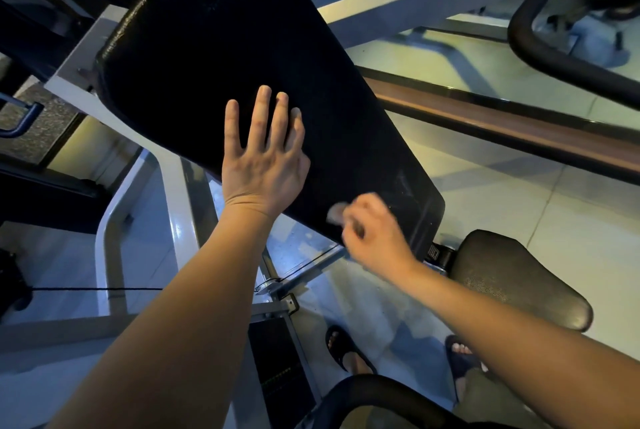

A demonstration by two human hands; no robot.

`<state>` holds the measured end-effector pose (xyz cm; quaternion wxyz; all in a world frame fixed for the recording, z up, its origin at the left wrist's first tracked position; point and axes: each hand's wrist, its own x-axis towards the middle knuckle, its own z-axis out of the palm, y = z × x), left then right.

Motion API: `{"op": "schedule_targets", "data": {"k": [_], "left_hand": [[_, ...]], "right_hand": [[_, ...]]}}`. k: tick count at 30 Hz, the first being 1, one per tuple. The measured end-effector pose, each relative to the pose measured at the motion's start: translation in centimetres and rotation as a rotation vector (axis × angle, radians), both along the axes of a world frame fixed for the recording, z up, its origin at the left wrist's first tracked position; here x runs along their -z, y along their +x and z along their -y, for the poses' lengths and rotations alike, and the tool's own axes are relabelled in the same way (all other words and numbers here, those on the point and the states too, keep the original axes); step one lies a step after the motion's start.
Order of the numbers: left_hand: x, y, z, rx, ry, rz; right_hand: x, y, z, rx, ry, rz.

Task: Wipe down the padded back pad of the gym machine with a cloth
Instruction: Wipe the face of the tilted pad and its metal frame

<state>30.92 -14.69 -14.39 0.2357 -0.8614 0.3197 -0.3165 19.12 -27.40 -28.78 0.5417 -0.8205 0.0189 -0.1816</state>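
Back pad (214, 47): black, padded, tilted, mounted on the white frame (79, 57); its lower end sits just above the seat (519, 283). Left hand (263, 165): flat on the pad's mid-lower face, fingers straight and spread, gripping nothing; we judge it is bracing the pad. Right hand (374, 234): at the pad's lower edge, near the lower right corner, fingers curled, motion-blurred. A pale patch (335, 214) shows at its fingertips and may be the cloth, but we cannot tell whether it is cloth or thumb, so we cannot confirm a hold. Faint pale streaks (405, 186) show on the pad just beyond the right hand, approx. at the corner. Step in hand, in our judgement: wiping the lower section. Recs: keep the cloth flat under the fingers, not bunched, for full contact. Work in overlapping passes across the pad's width, edge to edge, incl. the stitched side seam. Go over the streaked corner again. Shift the bracing hand as passes reach it, so the area under the palm gets wiped too. Upper section of the pad: no sign either way of wiping; treat as outstanding.
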Motion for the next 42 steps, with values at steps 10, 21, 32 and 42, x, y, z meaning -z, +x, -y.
{"op": "schedule_targets", "data": {"k": [10, 21, 32, 42], "left_hand": [[-0.1, 0.0, -0.2, 0.002, 0.018, -0.005], [-0.4, -0.4, -0.1, -0.021, 0.023, -0.044], [-0.7, -0.6, 0.1, -0.063, 0.043, -0.096], [-0.6, -0.5, 0.0, -0.061, 0.046, -0.107]], "right_hand": [[1.3, -0.7, -3.1, -0.113, -0.111, -0.005], [4.4, -0.7, -1.6, -0.288, -0.421, 0.117], [2.6, 0.9, 2.1, 0.054, -0.212, -0.102], [10.3, -6.5, 0.8, -0.253, -0.326, -0.411]]}}
